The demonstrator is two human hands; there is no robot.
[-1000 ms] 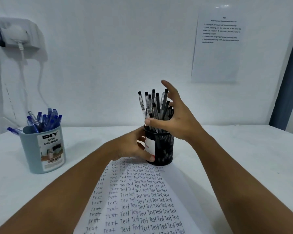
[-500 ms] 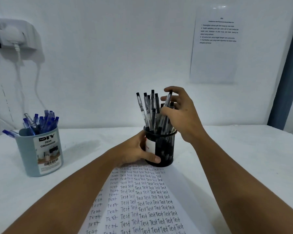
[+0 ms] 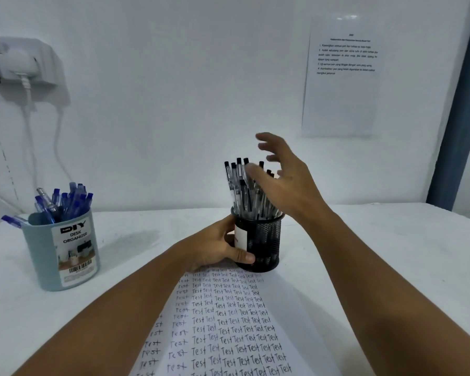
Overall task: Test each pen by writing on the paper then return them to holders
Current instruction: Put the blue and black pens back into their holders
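Just below the spread, blurred fingers of the right hand (image 3: 285, 183), the black pens (image 3: 244, 189) stand bunched in the black mesh holder (image 3: 266, 241), which sits at the far end of the paper (image 3: 228, 327) covered in rows of the word "Test". The left hand (image 3: 217, 246) grips the holder's near side, thumb curled across its front. Well to the left of those fingers, a blue-grey desk organizer (image 3: 63, 256) holds blue pens (image 3: 65, 202) on the white table (image 3: 391, 253).
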